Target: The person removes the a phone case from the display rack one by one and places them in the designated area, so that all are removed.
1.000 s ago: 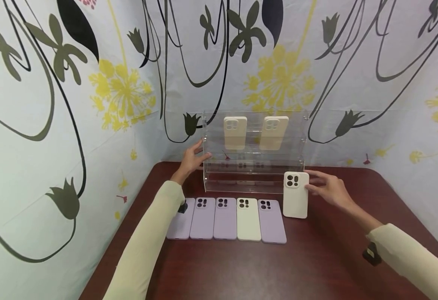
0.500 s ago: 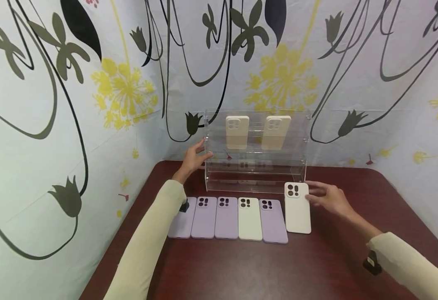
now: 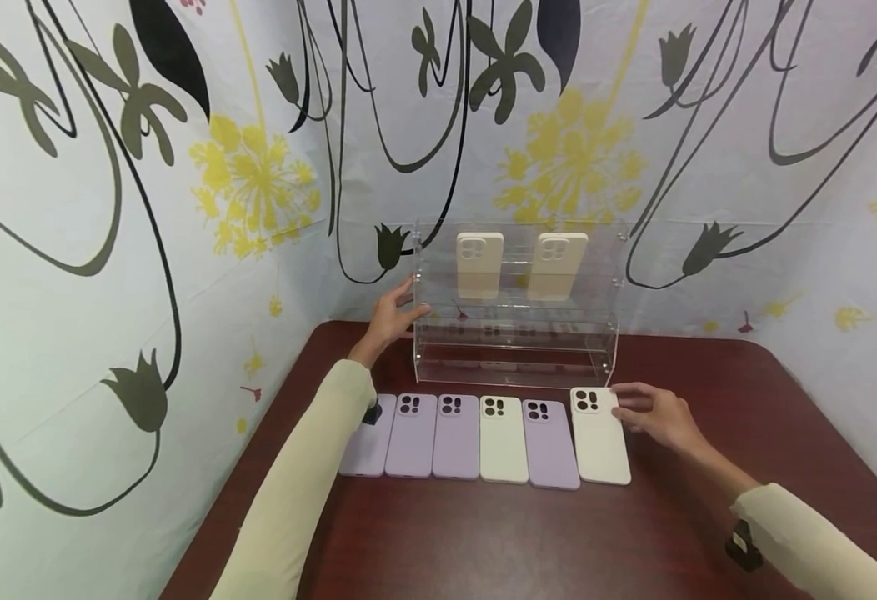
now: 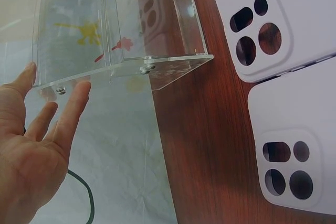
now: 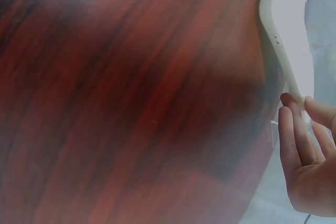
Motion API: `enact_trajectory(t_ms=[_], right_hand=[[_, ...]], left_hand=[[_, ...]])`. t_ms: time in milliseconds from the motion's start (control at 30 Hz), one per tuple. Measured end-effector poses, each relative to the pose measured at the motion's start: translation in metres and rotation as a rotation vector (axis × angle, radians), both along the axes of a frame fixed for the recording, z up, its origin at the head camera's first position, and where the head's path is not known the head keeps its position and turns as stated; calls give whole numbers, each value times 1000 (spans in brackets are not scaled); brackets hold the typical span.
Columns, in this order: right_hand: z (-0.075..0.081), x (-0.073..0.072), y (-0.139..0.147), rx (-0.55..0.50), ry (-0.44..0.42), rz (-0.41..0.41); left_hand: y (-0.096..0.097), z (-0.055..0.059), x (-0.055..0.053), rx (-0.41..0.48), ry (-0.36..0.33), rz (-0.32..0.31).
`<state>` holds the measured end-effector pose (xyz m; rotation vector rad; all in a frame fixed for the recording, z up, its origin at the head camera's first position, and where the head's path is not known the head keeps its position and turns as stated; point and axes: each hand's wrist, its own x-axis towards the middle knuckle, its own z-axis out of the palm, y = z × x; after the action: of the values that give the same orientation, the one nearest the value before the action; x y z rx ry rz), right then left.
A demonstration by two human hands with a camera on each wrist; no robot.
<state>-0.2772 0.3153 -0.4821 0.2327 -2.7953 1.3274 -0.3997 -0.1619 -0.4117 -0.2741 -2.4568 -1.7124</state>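
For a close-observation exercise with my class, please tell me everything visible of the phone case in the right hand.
The phone case is off-white and smooth, like silicone or soft plastic, with rounded corners. Its back faces up, showing a raised camera panel with dark openings at the upper left; small openings mark its edge. It lies slightly aslant at the row's right end, close beside a lavender case. The right hand pinches its right edge near the top. Whether it fully rests on the table is unclear.

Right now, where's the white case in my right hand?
In the head view, the white case is right of the rightmost purple case, in front of the right end of the clear rack, pinched by your right hand.
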Motion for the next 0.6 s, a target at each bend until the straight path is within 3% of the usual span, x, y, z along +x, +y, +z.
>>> enact_trajectory(t_ms=[600], right_hand=[[-15,5,1,-82,-30,25]], left_hand=[[1,0,0,16,-8,-1]])
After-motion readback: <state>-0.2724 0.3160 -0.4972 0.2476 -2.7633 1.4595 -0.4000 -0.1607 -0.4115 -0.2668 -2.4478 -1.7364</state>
